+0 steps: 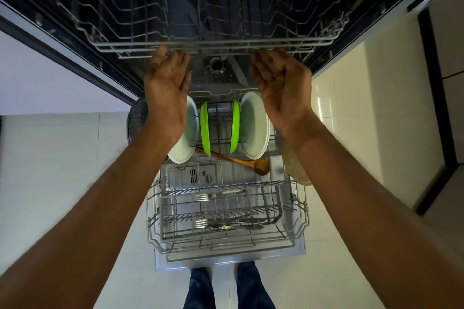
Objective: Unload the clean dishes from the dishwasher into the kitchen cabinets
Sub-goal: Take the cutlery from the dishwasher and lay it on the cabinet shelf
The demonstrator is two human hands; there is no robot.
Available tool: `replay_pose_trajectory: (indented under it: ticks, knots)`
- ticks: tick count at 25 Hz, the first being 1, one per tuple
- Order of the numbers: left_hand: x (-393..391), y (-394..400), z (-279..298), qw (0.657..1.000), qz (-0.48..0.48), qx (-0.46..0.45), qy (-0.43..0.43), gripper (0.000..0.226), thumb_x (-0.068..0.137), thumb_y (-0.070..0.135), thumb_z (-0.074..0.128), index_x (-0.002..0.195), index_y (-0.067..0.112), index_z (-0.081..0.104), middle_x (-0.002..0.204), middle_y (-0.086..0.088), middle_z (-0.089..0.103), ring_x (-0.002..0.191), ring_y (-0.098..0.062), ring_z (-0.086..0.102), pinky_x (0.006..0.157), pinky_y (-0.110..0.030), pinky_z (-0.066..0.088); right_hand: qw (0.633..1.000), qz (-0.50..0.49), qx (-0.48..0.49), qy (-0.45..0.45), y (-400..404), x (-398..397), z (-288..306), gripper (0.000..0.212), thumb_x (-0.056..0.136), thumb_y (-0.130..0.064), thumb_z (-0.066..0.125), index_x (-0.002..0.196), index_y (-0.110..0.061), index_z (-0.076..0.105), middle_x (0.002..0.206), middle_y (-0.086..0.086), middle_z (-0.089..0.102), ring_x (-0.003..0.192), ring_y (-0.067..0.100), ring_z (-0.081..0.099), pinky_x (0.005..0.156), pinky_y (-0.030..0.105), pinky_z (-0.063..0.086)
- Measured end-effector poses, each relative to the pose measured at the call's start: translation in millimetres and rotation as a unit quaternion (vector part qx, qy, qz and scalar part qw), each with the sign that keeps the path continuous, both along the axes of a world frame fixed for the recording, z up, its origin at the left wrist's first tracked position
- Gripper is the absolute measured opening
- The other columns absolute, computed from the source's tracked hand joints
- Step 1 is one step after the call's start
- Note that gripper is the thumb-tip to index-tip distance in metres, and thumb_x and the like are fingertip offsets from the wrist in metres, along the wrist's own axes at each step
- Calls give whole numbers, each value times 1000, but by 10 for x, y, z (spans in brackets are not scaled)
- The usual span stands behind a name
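The left hand [167, 93] is at the front rail of the upper rack [213, 46], left of its middle, with the fingers [173, 57] curled loosely at the rail and holding nothing; whether they already touch the wire I cannot tell. The rail runs from left to right, across the line of both arms, so the coming move, as I judge it, is a straight push or pull of the rack by both hands together. Below and between the hands, the lower rack [226, 208] is pulled out and carries the dishes: a white plate [184, 148], two green plates [205, 130] standing on edge, another white plate [254, 125], a wooden spoon [241, 161] lying slantwise, and forks and spoons [226, 223] nearer the person. The right hand [282, 88] is at the same rail, right of the middle, fingers half bent and empty, about as near as the left.
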State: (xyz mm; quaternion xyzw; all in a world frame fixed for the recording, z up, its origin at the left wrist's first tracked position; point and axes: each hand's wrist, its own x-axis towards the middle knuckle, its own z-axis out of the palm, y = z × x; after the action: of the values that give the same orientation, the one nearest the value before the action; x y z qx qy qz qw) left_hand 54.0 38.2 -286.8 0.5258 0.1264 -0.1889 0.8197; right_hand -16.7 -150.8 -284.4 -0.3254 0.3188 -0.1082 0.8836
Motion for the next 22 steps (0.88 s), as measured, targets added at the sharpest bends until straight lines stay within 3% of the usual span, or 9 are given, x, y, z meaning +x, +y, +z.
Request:
replay_pose_trajectory:
  ticks: [3, 5, 7, 9, 11, 13, 17, 19, 22]
  knots:
    - [-341, 121, -60, 996, -15, 90, -13, 53, 91, 28, 73, 138, 12, 56, 138, -7, 66, 130, -19, 63, 113, -43, 49, 997, 10, -66, 47, 64, -263, -119, 53, 104, -7, 49, 156, -16, 42, 148, 8, 61, 133, 24, 62, 120, 41, 42]
    - [-696, 199, -293, 984, -60, 166, -1, 35, 99, 16, 64, 133, 12, 60, 126, 0, 74, 125, -19, 66, 108, -50, 51, 980, 18, -154, 126, 159, -547, -197, 48, 103, -7, 57, 149, -17, 51, 144, 6, 64, 131, 22, 63, 112, 31, 49]
    - [-1114, 309, -573, 962, -140, 234, -3, 28, 100, 19, 59, 128, 19, 62, 119, 3, 76, 120, -17, 69, 102, -51, 53, 923, 72, -307, 222, 264, -888, -273, 46, 100, -12, 66, 145, -17, 56, 136, -1, 67, 117, 2, 65, 89, 7, 50]
    - [-1520, 417, -813, 925, -235, 299, -15, 24, 100, 21, 60, 123, 22, 63, 116, 6, 76, 114, -5, 69, 101, -41, 56, 856, 102, -413, 294, 311, -1240, -409, 45, 99, -12, 68, 142, -14, 57, 116, -6, 66, 89, -18, 62, 70, -2, 44]
    - [-1810, 509, -992, 891, -291, 348, -31, 26, 100, 10, 63, 123, 23, 62, 116, 12, 72, 107, 8, 66, 94, -22, 56, 823, 102, -462, 314, 275, -1565, -558, 44, 98, -8, 67, 141, -10, 57, 110, -6, 65, 89, -15, 62, 79, 3, 49]
    - [-1962, 644, -1179, 869, -311, 385, -33, 30, 99, 7, 65, 124, 23, 62, 116, 14, 70, 104, 12, 64, 86, -13, 52, 777, 101, -525, 333, 158, -1795, -689, 46, 95, -9, 69, 140, -9, 57, 130, 5, 63, 116, 11, 61, 103, 30, 52]
    - [-2009, 949, -1512, 826, -337, 452, -8, 25, 99, 11, 65, 122, 20, 65, 117, 8, 73, 107, -8, 69, 95, -31, 54, 690, 66, -590, 414, -253, -2064, -972, 60, 90, -17, 71, 146, -14, 48, 154, 12, 42, 141, 29, 44, 111, 32, 39]
    - [-2004, 1080, -1600, 807, -347, 478, 13, 22, 100, 12, 65, 121, 17, 67, 117, 3, 73, 107, -16, 69, 94, -31, 53, 688, 83, -564, 449, -416, -2143, -1156, 62, 92, -21, 71, 147, -12, 45, 148, 14, 51, 134, 32, 51, 105, 37, 46]
    - [-2013, 1230, -1692, 788, -375, 488, 21, 21, 102, 14, 63, 122, 11, 67, 117, -3, 72, 109, -19, 68, 87, -19, 48, 705, 166, -503, 471, -479, -2088, -1366, 26, 103, -17, 56, 126, -4, 52, 114, 18, 67, 98, 37, 67, 84, 45, 62]
